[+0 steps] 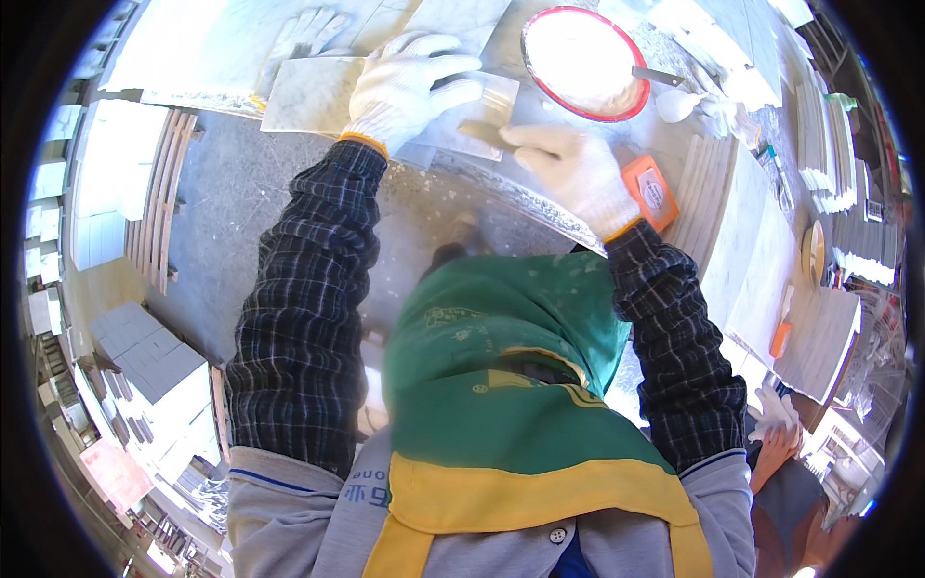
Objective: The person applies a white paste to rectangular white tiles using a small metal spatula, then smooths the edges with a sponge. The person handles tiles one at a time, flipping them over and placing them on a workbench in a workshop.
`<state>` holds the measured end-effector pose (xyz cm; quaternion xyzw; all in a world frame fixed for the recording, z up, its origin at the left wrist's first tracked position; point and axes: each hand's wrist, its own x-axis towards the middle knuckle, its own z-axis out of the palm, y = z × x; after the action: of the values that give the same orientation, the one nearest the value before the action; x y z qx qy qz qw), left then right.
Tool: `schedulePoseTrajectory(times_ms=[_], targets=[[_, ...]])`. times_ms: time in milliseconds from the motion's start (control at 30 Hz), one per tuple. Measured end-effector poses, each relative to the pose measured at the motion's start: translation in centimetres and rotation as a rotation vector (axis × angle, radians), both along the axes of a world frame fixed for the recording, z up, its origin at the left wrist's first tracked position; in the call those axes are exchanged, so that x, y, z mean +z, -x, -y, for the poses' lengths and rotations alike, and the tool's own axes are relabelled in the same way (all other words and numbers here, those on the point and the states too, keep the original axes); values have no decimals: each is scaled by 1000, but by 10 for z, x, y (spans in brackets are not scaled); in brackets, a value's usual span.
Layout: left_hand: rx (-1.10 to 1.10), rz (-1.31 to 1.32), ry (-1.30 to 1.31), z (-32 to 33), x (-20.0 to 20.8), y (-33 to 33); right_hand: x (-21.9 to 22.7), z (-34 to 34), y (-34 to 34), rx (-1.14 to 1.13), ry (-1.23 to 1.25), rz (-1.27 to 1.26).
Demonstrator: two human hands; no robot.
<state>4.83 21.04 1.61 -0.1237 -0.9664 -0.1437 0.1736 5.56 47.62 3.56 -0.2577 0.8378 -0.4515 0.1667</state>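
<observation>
My left hand [409, 89], in a white knit glove with an orange cuff, lies with fingers spread on a pale grey-veined marble tile [306, 94]. The tile reaches over the near edge of the worktable. My right hand [573, 173], gloved likewise, is closed at the tile's right end. From its fingertips a short flat blade, like a putty knife [482, 133], points left over the tile; motion smears it, and the glove hides its handle. Beyond the right hand stands a red-rimmed bowl [644, 106] of white paste, a second flat-bladed tool [659, 74] resting over its rim.
An orange box [650, 193] sits beside my right wrist. Stacked slabs [701, 183] stand to the right. A loose white glove [310, 34] lies at the far left of the table. A wooden pallet [159, 197] is on the left floor. Another person's hand [779, 448] shows lower right.
</observation>
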Motion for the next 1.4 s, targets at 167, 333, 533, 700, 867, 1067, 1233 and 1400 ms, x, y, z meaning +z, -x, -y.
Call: schedulePoseTrajectory(times_ms=[167, 333, 533, 700, 867, 1067, 1233, 1400], targets=[[41, -2, 50, -2, 0, -2, 16, -19, 7, -271, 269, 281], [43, -42, 199, -14, 7, -14, 30, -34, -10, -531, 363, 314], [-409, 97, 83, -52, 15, -89, 30, -47, -34, -673, 510, 351], [-448, 75, -157, -46, 12, -128, 19, -50, -39, -672, 572, 328], [-30, 68, -98, -24, 23, -117, 10, -47, -36, -610, 538, 308], [-4, 226, 174, -24, 30, -49, -16, -30, -60, -556, 615, 498], [-92, 307, 248, -25, 32, -20, -21, -42, -72, -566, 432, 346], [-161, 266, 201, -20, 28, -26, 10, -55, -59, -553, 231, 58]])
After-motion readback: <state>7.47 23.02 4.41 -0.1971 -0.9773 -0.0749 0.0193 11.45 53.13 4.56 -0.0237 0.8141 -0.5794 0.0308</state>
